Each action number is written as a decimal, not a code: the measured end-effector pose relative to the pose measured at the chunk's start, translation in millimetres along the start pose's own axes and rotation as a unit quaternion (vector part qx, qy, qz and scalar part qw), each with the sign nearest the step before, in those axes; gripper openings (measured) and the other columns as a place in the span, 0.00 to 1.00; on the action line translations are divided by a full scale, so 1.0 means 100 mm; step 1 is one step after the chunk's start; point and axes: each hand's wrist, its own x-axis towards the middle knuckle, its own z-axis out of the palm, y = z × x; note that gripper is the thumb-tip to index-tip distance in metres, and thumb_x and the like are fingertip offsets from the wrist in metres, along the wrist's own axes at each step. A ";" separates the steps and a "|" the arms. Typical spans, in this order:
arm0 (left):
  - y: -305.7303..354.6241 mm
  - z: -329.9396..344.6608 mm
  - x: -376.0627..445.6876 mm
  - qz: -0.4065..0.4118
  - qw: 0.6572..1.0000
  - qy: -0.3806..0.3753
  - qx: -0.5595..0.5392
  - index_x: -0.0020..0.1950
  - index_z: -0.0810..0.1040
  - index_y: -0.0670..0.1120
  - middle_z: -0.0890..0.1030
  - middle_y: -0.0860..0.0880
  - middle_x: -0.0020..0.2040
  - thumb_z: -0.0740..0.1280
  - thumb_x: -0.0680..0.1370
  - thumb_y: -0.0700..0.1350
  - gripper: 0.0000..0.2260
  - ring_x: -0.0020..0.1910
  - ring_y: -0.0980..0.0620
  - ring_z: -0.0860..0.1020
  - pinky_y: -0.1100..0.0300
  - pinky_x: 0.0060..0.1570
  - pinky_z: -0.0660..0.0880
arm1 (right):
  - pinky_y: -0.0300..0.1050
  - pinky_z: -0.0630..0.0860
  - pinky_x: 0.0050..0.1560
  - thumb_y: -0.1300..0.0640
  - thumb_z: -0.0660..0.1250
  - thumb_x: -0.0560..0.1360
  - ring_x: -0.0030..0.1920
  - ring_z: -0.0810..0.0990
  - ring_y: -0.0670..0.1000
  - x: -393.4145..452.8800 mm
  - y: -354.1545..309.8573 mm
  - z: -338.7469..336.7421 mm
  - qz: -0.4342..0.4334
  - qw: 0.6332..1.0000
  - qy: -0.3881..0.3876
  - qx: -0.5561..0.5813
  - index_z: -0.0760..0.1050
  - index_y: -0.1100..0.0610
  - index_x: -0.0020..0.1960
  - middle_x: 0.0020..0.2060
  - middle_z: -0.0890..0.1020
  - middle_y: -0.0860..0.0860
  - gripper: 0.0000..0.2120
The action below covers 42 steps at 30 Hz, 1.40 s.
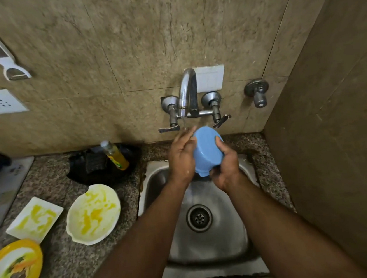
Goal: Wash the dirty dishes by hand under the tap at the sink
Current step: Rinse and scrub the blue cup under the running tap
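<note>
Both forearms reach up from the bottom edge over the steel sink (256, 265), whose drain sits below the wrists; the right hand (226, 168) grips a blue bowl (206, 151) from the near right side, thumb on its outer wall and fingers curled round the foot at its base; the left hand (181, 157) lies against the bowl's left side with its fingers (186, 136) stretched out, close together, pointing up toward the tap (187, 92); the bowl is tilted, its underside facing the camera and its mouth turned away toward the wall, held over the back of the sink; a thin stream of water falls from the spout onto the left fingertips at the bowl's upper rim; well to the left of the left hand, on the speckled counter (62, 267), lie a white bowl (92, 214) smeared yellow, a white square plate (35, 219) also smeared yellow, and a yellow-rimmed plate (13, 276) with food remains; beyond them, level with the knuckles, a bottle of yellow dish liquid (116, 155) leans in a black tray (103, 165).
</note>
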 end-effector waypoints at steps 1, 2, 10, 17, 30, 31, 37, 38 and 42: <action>0.03 0.01 -0.02 0.020 1.000 -0.011 0.010 0.66 0.83 0.49 0.80 0.48 0.71 0.65 0.77 0.45 0.19 0.71 0.57 0.75 0.65 0.71 0.68 | 0.57 0.81 0.53 0.43 0.69 0.77 0.52 0.84 0.62 0.01 0.02 -0.07 0.007 1.000 -0.009 0.016 0.79 0.59 0.67 0.58 0.84 0.61 0.26; 0.02 0.02 -0.03 0.031 0.999 -0.017 0.020 0.66 0.83 0.47 0.81 0.49 0.70 0.64 0.76 0.44 0.20 0.71 0.58 0.75 0.65 0.71 0.68 | 0.58 0.80 0.55 0.42 0.69 0.76 0.54 0.83 0.63 0.02 0.05 -0.11 0.012 1.000 -0.016 0.022 0.79 0.59 0.68 0.60 0.83 0.62 0.27; 0.00 -0.17 0.09 -0.165 0.983 0.057 -0.057 0.57 0.86 0.42 0.87 0.44 0.54 0.65 0.79 0.48 0.14 0.55 0.41 0.83 0.53 0.51 0.80 | 0.74 0.76 0.62 0.60 0.78 0.65 0.65 0.79 0.69 0.05 -0.06 -0.01 -0.055 0.991 -0.038 -0.117 0.77 0.59 0.67 0.63 0.82 0.61 0.31; -0.09 -0.43 0.03 -0.206 0.976 0.025 -0.058 0.62 0.83 0.49 0.86 0.42 0.55 0.65 0.74 0.66 0.26 0.53 0.37 0.85 0.32 0.53 0.82 | 0.57 0.86 0.45 0.67 0.80 0.64 0.58 0.81 0.56 -0.10 -0.14 0.13 -0.118 0.937 -0.054 -0.324 0.76 0.47 0.66 0.60 0.80 0.49 0.35; 0.01 -0.54 0.01 -0.332 0.937 -0.016 -0.108 0.66 0.78 0.47 0.83 0.40 0.60 0.70 0.77 0.66 0.27 0.57 0.39 0.84 0.38 0.59 0.81 | 0.44 0.79 0.54 0.56 0.85 0.61 0.57 0.79 0.49 -0.23 -0.24 0.52 -0.325 0.705 -0.143 -0.614 0.60 0.52 0.80 0.63 0.78 0.52 0.54; 0.03 -0.54 0.02 -0.325 0.938 -0.019 -0.120 0.66 0.78 0.47 0.84 0.40 0.61 0.71 0.77 0.65 0.26 0.58 0.39 0.84 0.38 0.58 0.81 | 0.44 0.79 0.55 0.56 0.85 0.61 0.59 0.79 0.50 -0.22 -0.26 0.53 -0.324 0.701 -0.147 -0.619 0.59 0.51 0.81 0.64 0.78 0.52 0.56; 0.09 -0.48 0.00 -0.343 0.909 0.015 -0.237 0.63 0.77 0.42 0.81 0.35 0.60 0.73 0.78 0.59 0.23 0.58 0.34 0.83 0.34 0.58 0.80 | 0.43 0.75 0.63 0.52 0.86 0.60 0.66 0.74 0.48 -0.22 -0.48 0.48 -0.289 0.699 -0.158 -0.635 0.62 0.51 0.80 0.70 0.75 0.49 0.54; 0.07 -0.48 -0.02 -0.344 0.902 0.028 -0.260 0.64 0.76 0.41 0.80 0.34 0.61 0.73 0.78 0.58 0.25 0.58 0.33 0.83 0.35 0.57 0.81 | 0.45 0.76 0.63 0.53 0.86 0.61 0.65 0.76 0.49 -0.23 -0.52 0.45 -0.286 0.705 -0.145 -0.633 0.67 0.52 0.77 0.68 0.76 0.49 0.50; -0.04 -0.48 -0.10 -0.336 0.887 0.034 -0.316 0.70 0.74 0.39 0.78 0.31 0.65 0.72 0.79 0.56 0.27 0.61 0.32 0.81 0.31 0.58 0.79 | 0.50 0.81 0.54 0.63 0.85 0.59 0.57 0.80 0.51 -0.31 -0.59 0.40 -0.252 0.704 -0.109 -0.655 0.79 0.54 0.62 0.56 0.82 0.49 0.34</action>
